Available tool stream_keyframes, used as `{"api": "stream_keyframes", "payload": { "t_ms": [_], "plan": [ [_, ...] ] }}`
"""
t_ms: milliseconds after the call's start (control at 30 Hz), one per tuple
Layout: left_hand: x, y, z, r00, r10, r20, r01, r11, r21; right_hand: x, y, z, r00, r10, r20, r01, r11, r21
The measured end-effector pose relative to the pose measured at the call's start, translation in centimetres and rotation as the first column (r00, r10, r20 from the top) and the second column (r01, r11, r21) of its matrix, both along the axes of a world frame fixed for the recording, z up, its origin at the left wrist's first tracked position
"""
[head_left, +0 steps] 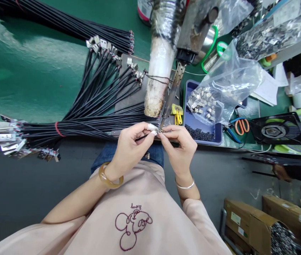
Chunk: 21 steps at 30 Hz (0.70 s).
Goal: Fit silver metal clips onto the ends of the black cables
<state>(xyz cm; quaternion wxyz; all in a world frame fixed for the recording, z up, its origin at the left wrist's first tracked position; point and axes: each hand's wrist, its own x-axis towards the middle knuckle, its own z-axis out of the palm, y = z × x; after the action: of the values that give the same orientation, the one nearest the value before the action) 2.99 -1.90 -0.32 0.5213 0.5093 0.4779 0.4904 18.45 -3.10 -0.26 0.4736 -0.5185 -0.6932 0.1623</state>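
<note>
My left hand (137, 140) is closed in a pinch on a thin black cable (141, 137), close to its end. One of its fingertips wears a white covering. Opposite it, my right hand (178, 143) pinches something small at the cable's end; fingertips hide most of it. Both sets of fingertips nearly meet just below the tip of a soldering iron (175, 81) that points down from above. Left of my hands lies a bundle of black cables (86, 129) tied with a red band, metal USB plugs (3, 136) at its far end.
A whitish tube (157, 78) hangs beside the iron. Right of it, a blue tray (218, 138) holds a plastic bag of metal connectors (202, 102) and small black parts. Orange-handled scissors (241, 125), solder spools (214, 58) and a black fan (276, 129) lie farther right.
</note>
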Motion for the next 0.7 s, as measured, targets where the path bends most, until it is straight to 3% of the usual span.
{"api": "stream_keyframes", "payload": {
  "t_ms": [233,533,600,700],
  "plan": [
    [-0.1,0.2,0.0,0.998,0.027,-0.053,-0.021,0.993,0.118,-0.2,0.3,0.0,1.0,-0.006,0.027,0.003,0.995,0.097],
    [0.1,-0.1,-0.5,0.994,0.023,-0.103,-0.009,0.991,0.136,-0.2,-0.5,-0.8,0.988,-0.015,0.152,-0.015,0.981,0.191],
    [0.0,0.0,-0.5,0.993,0.004,-0.118,0.013,0.99,0.142,0.0,-0.7,-0.9,0.994,-0.003,0.106,-0.013,0.988,0.152],
    [-0.2,0.1,-0.5,0.988,-0.029,-0.155,0.053,0.988,0.148,0.5,-1.3,-1.0,0.995,-0.045,-0.094,0.052,0.996,0.076]
  ]
}}
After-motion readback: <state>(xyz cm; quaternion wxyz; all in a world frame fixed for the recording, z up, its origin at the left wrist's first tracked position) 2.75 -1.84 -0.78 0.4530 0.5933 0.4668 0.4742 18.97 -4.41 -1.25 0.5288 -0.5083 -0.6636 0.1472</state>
